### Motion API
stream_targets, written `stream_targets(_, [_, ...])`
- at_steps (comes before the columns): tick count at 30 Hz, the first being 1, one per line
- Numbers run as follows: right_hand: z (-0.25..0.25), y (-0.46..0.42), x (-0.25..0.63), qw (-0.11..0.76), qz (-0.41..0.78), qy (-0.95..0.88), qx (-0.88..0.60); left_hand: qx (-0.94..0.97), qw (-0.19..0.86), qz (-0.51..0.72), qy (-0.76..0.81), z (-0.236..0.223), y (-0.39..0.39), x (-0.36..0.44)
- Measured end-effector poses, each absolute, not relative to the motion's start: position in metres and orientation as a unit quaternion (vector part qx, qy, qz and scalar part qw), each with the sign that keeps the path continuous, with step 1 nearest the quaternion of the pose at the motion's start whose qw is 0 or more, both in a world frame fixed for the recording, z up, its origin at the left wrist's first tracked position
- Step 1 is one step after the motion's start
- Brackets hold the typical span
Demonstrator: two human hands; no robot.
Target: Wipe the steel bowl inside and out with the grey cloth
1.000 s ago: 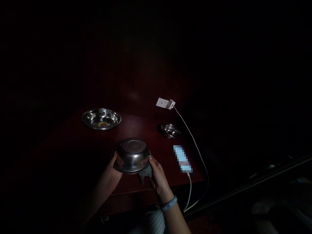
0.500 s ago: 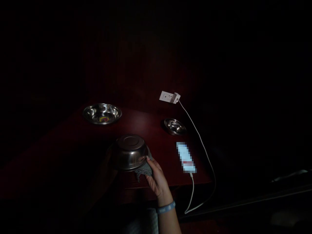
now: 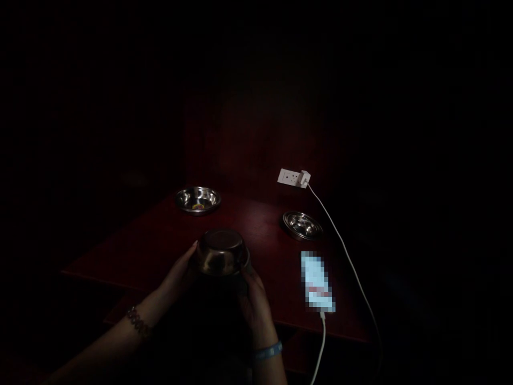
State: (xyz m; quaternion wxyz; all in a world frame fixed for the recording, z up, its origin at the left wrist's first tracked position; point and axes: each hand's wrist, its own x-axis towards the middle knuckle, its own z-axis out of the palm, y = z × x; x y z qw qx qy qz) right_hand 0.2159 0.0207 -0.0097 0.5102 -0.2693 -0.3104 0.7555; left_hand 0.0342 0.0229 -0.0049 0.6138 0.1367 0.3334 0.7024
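Note:
A steel bowl [image 3: 222,254] is held upside down over the near part of the dark red table [image 3: 244,224], its flat base facing up. My left hand [image 3: 182,272] grips its left side, thumb near the rim. On the right side my right hand [image 3: 254,299] is closed on the rim; its fingers beneath are lost in shadow. The dark cloth seen earlier under the right hand cannot be made out now.
A shiny steel dish [image 3: 199,201] with a coloured sticker stands at the back left. Some smaller steel bowls [image 3: 302,225] sit at the right. A lit phone [image 3: 317,280] lies near them, its white cable [image 3: 342,243] running to a wall socket [image 3: 289,177].
Both hands still hold the bowl, which has turned slightly. My left hand, dark half a second ago, shows again. The view has shifted, and the cloth has gone out of sight.

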Motion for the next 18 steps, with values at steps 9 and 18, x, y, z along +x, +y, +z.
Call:
stream_targets(9, [-0.006,0.022,0.221,0.53,0.725,-0.323,-0.297,0.142,0.688,0.634,0.323,0.01,0.026,0.02])
stream_targets(18, [-0.016,0.014,0.201,0.593,0.486,-0.392,-0.508,0.198,0.653,0.618,0.39,0.007,0.037,0.013])
